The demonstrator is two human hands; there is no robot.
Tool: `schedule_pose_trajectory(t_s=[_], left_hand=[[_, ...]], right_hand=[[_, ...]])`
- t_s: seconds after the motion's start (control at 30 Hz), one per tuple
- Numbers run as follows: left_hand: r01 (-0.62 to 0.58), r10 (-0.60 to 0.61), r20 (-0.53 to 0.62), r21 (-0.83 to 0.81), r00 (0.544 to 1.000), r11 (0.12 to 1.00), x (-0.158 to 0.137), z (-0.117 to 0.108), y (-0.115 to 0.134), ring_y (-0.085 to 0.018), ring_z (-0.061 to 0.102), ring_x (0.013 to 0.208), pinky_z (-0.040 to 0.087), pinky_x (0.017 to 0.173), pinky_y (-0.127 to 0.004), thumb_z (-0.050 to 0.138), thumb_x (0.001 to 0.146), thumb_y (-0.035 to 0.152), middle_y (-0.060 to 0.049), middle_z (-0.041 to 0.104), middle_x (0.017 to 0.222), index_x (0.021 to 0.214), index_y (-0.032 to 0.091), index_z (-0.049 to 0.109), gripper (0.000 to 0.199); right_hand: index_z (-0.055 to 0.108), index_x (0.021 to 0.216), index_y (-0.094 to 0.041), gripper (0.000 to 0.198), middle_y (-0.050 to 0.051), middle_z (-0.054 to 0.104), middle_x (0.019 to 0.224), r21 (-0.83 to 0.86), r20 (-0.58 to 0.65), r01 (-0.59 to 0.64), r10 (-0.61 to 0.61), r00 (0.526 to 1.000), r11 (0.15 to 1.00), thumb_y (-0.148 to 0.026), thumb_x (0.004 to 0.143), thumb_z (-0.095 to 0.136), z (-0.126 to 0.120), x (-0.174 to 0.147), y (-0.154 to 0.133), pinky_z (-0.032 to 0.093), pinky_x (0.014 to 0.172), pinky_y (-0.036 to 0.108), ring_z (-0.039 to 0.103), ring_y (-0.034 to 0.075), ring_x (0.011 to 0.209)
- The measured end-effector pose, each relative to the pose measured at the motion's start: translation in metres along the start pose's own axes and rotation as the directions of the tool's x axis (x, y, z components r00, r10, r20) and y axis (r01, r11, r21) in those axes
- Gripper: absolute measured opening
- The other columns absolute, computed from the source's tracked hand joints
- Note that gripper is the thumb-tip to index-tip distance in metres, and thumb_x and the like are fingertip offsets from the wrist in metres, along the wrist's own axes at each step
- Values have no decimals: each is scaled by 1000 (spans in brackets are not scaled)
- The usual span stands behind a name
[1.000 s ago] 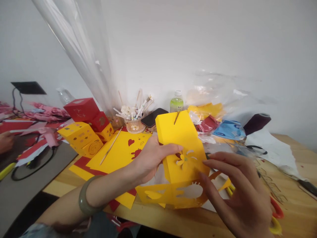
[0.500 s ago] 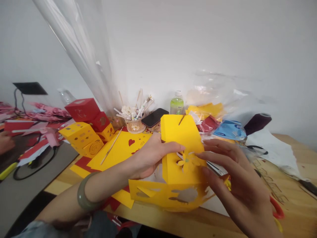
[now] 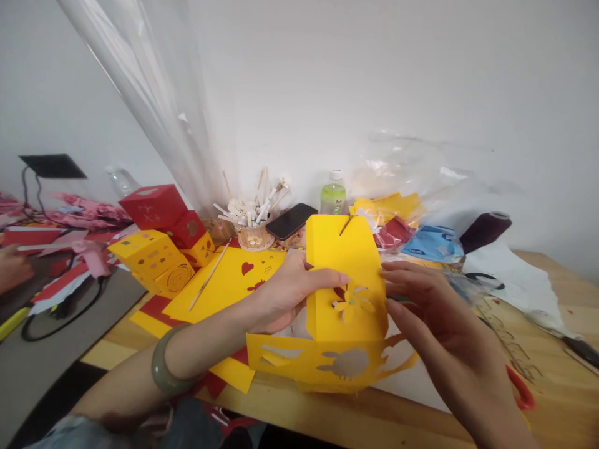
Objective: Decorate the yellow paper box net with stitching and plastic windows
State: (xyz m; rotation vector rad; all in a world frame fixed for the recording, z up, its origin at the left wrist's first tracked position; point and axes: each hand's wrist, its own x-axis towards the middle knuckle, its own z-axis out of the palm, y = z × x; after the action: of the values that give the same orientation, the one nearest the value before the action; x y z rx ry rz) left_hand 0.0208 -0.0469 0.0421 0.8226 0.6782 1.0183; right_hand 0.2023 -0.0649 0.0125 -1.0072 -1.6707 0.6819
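Observation:
A folded yellow paper box (image 3: 346, 249) with cut-out shapes is held up in front of me. A flower with bent-up petals is cut into its upright panel, and a rounded animal-like cut-out shows in the lower side. My left hand (image 3: 290, 287) grips the panel's left edge, thumb across the front and fingers behind, partly hidden. Around the right edge of the same panel is my right hand (image 3: 444, 330), its thumb and fingers bent at the paper; some fingertips are hidden behind it.
Red and yellow paper boxes (image 3: 156, 206) stand at left beside flat yellow sheets (image 3: 224, 287) and a thin stick (image 3: 210, 274). Behind are a pen cup (image 3: 255, 237), a phone (image 3: 292, 221) and a green bottle (image 3: 333, 193). A knife (image 3: 580, 349) lies right. Another person's hand (image 3: 14, 268) is far left.
My right hand's fingers have moved from the flower cut-out on the panel's face to its right edge. The box has shifted slightly; my left hand keeps its grip.

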Motion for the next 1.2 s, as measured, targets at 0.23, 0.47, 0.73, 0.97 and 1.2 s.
schedule_pose_trajectory(t_s=[0.23,0.47,0.73,0.97,1.2], left_hand=[[59,-61,25,56,998,997,2,-5,6,-12,65,64,51,64,-21,69,69,15,-5,72,75,77,12,70,9],[45,-44,-8,239,999,970,2,-7,14,-14,66,71,51,69,-25,72,66,14,-4,72,83,84,13,70,18],[44,-49,15,226,999,973,5,0,18,-12,64,63,50,61,-22,69,63,6,-2,71,74,77,12,69,15],[52,-46,-27,282,999,958,7,3,19,-10,60,57,48,62,-23,68,60,3,2,67,63,77,14,67,20],[63,-44,-68,309,997,949,13,1,16,-13,63,62,49,62,-25,72,57,7,-2,69,68,76,12,66,20]], right_hand=[[66,80,-24,15,4,60,99,162,-24,-186,192,981,969,-35,71,68,2,2,-6,56,47,19,59,13,68],[65,77,-25,5,2,56,100,123,44,-114,110,993,986,-30,74,66,-1,3,-6,56,49,17,59,11,67],[64,79,-25,5,3,52,101,133,72,-109,100,992,985,-29,77,63,-3,-1,-6,58,48,20,59,13,73],[65,72,-22,11,4,54,99,204,-31,-190,200,979,960,-33,71,68,3,-4,-13,56,45,17,57,14,74],[66,71,-22,15,5,57,99,259,-63,-245,270,961,934,-35,66,71,4,-4,-15,55,44,19,55,14,70]])
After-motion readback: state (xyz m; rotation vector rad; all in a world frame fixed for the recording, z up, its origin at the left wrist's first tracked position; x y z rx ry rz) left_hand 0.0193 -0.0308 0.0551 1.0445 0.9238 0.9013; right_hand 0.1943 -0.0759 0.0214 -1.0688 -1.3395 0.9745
